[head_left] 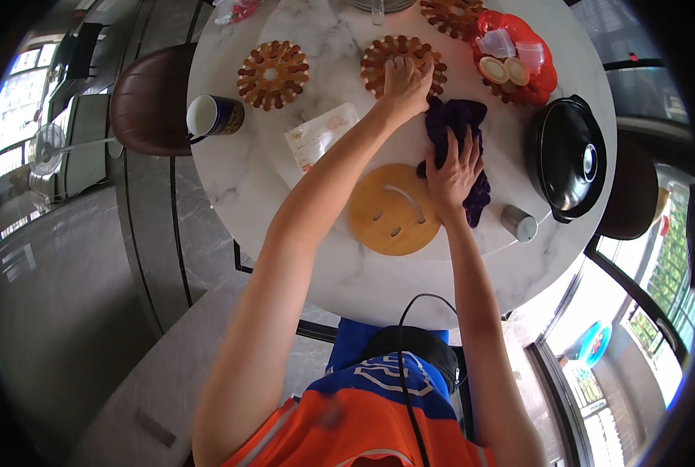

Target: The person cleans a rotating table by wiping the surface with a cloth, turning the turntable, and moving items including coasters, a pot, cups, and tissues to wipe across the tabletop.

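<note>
On a round marble-patterned table, my left hand (406, 84) reaches to a round brown openwork trivet (372, 65), with its fingers on the trivet's far part. My right hand (454, 173) lies with spread fingers on a crumpled dark purple cloth (476, 198). Just left of that hand is a round wooden mat (388, 226) with a smiley cut-out. A white packet (321, 135) lies beneath and left of my left forearm. To the right of the cloth is a small silver canister (519, 224).
Around the table are another trivet (273, 75), a cup (217, 116), a lidded black pot (567, 159) and a red tray (544, 76) holding small containers. A third trivet (450, 14) sits at the far edge. A brown chair (153, 100) stands at left.
</note>
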`<state>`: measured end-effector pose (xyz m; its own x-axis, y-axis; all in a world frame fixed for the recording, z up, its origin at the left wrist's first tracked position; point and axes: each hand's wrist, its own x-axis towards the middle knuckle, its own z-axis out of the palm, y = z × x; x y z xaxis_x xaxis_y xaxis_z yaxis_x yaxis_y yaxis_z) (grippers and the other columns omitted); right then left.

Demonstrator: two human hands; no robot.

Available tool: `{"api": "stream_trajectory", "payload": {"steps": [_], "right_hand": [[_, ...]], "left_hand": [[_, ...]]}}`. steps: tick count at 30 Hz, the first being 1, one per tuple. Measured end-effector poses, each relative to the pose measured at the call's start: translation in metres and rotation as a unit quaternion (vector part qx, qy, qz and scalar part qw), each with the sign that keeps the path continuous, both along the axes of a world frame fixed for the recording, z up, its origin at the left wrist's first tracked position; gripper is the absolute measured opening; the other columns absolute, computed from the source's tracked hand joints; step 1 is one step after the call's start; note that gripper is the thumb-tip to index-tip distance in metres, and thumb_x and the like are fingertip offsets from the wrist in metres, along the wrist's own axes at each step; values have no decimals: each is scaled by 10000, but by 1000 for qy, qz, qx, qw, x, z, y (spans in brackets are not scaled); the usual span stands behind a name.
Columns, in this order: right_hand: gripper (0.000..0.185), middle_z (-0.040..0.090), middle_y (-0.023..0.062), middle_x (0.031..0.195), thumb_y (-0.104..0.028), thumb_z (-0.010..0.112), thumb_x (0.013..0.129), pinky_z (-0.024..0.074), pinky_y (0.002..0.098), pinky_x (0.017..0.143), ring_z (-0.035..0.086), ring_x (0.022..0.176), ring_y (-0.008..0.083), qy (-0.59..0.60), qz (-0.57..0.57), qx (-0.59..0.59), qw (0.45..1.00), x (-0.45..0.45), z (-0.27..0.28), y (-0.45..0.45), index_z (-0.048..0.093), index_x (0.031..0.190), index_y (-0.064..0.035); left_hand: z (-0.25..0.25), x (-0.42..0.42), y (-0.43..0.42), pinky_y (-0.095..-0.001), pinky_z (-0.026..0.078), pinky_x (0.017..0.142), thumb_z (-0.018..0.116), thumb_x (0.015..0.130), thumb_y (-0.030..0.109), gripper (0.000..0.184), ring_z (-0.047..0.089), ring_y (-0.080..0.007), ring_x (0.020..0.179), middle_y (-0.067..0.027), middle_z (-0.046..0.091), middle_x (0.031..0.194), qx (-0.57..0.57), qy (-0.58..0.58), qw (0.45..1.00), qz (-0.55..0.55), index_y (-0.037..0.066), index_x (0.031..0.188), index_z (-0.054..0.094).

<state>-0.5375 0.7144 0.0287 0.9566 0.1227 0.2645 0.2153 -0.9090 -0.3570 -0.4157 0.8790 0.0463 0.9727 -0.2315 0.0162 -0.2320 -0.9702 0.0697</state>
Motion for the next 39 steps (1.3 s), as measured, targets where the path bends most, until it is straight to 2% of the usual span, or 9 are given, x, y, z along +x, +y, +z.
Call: {"api": "stream_trajectory", "payload": {"steps": [8, 13, 16, 22, 25, 28, 31, 36, 39], "right_hand": [[576, 453, 183, 1496, -288, 699, 829, 326, 567, 1094, 422, 1364, 433, 4, 19, 19, 1000, -1, 1, -5, 560, 1378, -177], [553, 489, 169, 1476, -197, 710, 815, 360, 520, 1091, 449, 1357, 403, -2, 69, 45, 997, 12, -5, -14, 588, 1355, -182], [518, 521, 180, 1439, -112, 701, 815, 384, 499, 1084, 471, 1333, 419, -14, 78, 65, 995, 29, -2, -15, 610, 1323, -149], [459, 568, 204, 1375, 19, 620, 887, 428, 413, 1077, 534, 1295, 372, 26, 130, 416, 900, 69, 18, -7, 564, 1342, -17], [545, 518, 200, 1436, -8, 652, 879, 405, 426, 1110, 498, 1325, 384, 29, 271, 327, 905, 73, 13, 19, 551, 1402, -122], [522, 425, 140, 1541, -329, 678, 882, 392, 513, 1077, 432, 1376, 420, -55, 306, -18, 950, 67, -1, 45, 579, 1392, -279], [535, 395, 115, 1565, -447, 637, 881, 364, 525, 1069, 386, 1407, 425, -67, 286, -33, 955, 91, -13, 64, 579, 1394, -307], [526, 382, 85, 1576, -443, 629, 883, 315, 568, 1126, 377, 1409, 416, -54, 229, -61, 970, 98, -14, 95, 578, 1393, -321], [533, 372, 75, 1583, -362, 692, 846, 319, 539, 1159, 372, 1426, 377, 2, 369, -25, 929, 52, -8, 57, 609, 1367, -289]], "left_hand": [[66, -46, 15, -583, 413, 969, 861, 651, 388, 1044, 540, -356, 1170, -253, 581, 1235, 69, 38, 997, -2, 32, 1505, 377], [136, -145, 30, -508, 438, 956, 753, 671, 208, 999, 525, -338, 1153, -227, 527, 1188, -55, -31, 998, 21, 33, 1548, 308], [118, -214, 4, -492, 427, 1026, 800, 653, 202, 1071, 513, -353, 1126, -191, 495, 1193, -147, 30, 988, -42, 68, 1574, 272], [38, -281, -24, -490, 390, 1010, 796, 765, 341, 873, 491, -304, 1184, -149, 501, 1258, -109, 107, 983, -97, 158, 1528, 413], [18, -283, -9, -488, 390, 999, 756, 825, 341, 720, 500, -301, 1191, -127, 503, 1298, -184, 52, 980, -50, 153, 1471, 498], [-15, -286, 8, -539, 338, 1090, 669, 908, 312, 569, 483, -312, 1275, -106, 461, 1451, -217, 17, 973, 78, 180, 1444, 534], [-27, -285, 9, -657, 120, 1189, 617, 926, 348, 557, 301, -353, 1475, -125, 287, 1619, -181, -14, 979, 97, 228, 1461, 517], [-28, -280, 17, -656, 128, 1188, 599, 930, 385, 565, 311, -357, 1466, -137, 258, 1632, -180, -19, 979, 90, 234, 1467, 512], [-29, -273, 21, -655, 133, 1179, 604, 925, 396, 557, 289, -365, 1478, -155, 247, 1635, -171, -18, 980, 97, 250, 1457, 524]]}}
